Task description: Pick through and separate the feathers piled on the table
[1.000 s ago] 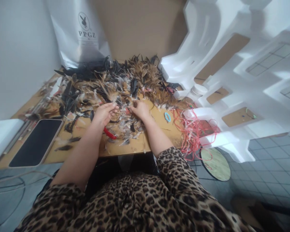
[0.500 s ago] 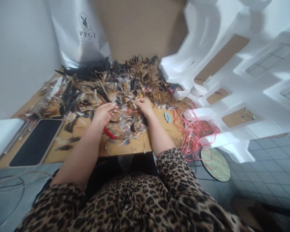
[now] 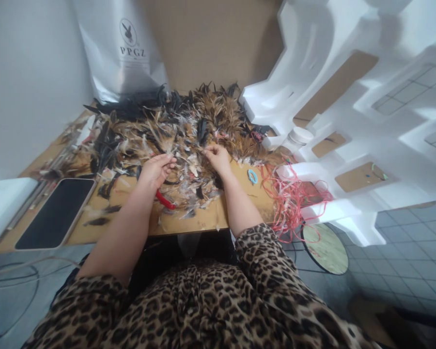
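My left hand (image 3: 160, 169) is closed in a pinch above the loose feathers (image 3: 189, 186), and a tan feather (image 3: 166, 144) stands up at its fingertips. Below that hand a curved red handle (image 3: 165, 199) sticks out; whether the palm holds it I cannot tell. A short distance to the right, my right hand (image 3: 218, 157) pinches thumb against forefinger on what looks like a small pale feather, hard to separate from the pile behind. Brown feathers in thick bunches (image 3: 221, 109) lie just beyond both hands, with black feathers (image 3: 127, 107) further left.
A phone (image 3: 56, 213) lies at the table's left. On the right are a blue ring (image 3: 252, 176), tangled pink strips (image 3: 288, 203) and a white-lidded jar (image 3: 300, 136). White foam packing (image 3: 334, 194) rises along the right side. A silver bag (image 3: 127, 72) stands behind.
My right hand has shifted slightly, its fingers a little more raised. The reddish bit seen between the hands earlier no longer shows. My left hand has barely moved.
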A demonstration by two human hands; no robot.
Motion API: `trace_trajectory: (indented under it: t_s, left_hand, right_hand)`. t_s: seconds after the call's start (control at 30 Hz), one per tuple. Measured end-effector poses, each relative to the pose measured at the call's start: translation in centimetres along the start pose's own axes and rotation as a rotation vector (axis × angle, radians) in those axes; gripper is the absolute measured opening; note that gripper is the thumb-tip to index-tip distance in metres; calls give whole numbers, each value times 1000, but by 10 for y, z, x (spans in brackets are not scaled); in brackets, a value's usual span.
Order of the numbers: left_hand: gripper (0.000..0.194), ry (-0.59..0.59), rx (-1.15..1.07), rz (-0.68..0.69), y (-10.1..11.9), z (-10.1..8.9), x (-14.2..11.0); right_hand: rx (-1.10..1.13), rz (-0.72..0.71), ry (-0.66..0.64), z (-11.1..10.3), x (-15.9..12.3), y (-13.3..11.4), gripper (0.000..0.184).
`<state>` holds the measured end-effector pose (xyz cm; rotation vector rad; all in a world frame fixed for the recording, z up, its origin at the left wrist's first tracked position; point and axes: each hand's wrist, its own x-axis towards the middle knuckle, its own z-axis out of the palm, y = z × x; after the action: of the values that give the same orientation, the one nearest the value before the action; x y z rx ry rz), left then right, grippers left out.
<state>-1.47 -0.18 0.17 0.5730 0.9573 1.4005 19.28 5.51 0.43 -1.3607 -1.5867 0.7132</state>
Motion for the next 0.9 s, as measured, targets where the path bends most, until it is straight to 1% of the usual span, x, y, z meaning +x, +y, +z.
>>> trace_trajectory:
  t_s: [0.07,0.1,0.2,0.27,0.33,0.37,0.43,0.47,0.5,0.57,0.63,0.7,0.8,0.9]
  left_hand:
    - [8,-1,0,1,0,0,0]
    - [7,-5,0,3,0,0,0]
    - [6,-12,-5,12,1,0,0]
    - [7,-22,-17,26,3,1,-1]
    - [9,-48,-44,45,6,2,-4]
    - [9,-65,-67,54,7,3,-5]
    - [9,-96,-114,66,10,4,-7]
    - [9,-103,-124,69,11,5,-8]
    - [8,-108,-124,66,11,5,-9]
    - [6,-116,-105,53,11,5,-9]
    - [5,-123,-77,43,9,5,-8]
    - [4,-122,-54,44,8,4,-7]
    - [3,-111,-28,43,6,3,-5]
    - [3,-107,-4,31,5,4,-5]
  right_hand:
    - [-24,-54,1,0,-2,-2,23]
    - [-40,-80,-3,0,-3,-3,26]
    - [-127,-166,22,-1,-6,-9,40]
    - [-172,-250,72,-3,-7,-12,40]
    - [-194,-333,153,-5,-7,-14,29]
    - [-200,-361,196,-6,-7,-16,27]
    - [-204,-387,241,-8,-8,-18,33]
    - [-198,-389,220,-8,-9,-20,33]
    - [-194,-386,164,-7,-10,-22,30]
    - [-212,-365,-3,-3,-15,-25,26]
    - [-283,-335,-159,4,-23,-29,28]
    - [-389,-296,-259,13,-31,-33,30]
    - [-570,-197,-331,26,-42,-37,34]
    - [-707,-158,-320,32,-45,-37,29]
